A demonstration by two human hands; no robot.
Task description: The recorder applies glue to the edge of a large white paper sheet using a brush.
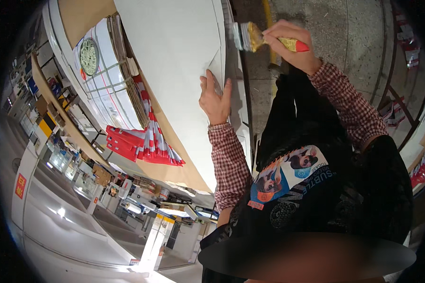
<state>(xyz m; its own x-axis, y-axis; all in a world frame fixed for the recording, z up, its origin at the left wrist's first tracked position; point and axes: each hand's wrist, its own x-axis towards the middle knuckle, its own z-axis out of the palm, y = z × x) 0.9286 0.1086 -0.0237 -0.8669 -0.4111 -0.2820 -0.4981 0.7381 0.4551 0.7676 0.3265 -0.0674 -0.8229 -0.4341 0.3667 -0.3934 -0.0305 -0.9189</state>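
Note:
My left hand (216,103) lies with its fingers spread on a large white sheet (177,52), near the sheet's right edge, where a corner or flap shows a crease. Held out to the right, beyond the table edge, my right hand (295,46) grips a flat paintbrush (254,37). Its handle is yellow with a red end, and its pale bristles point left toward the sheet's edge. The bristles look slightly blurred and do not appear to touch the sheet.
Left of the sheet stands a strapped stack of flat cardboard (106,70) with a round green coil on top. Red and white strips (148,141) fan out beside it on the brown table surface (196,178). Concrete floor (326,23) lies to the right, with shelving beyond.

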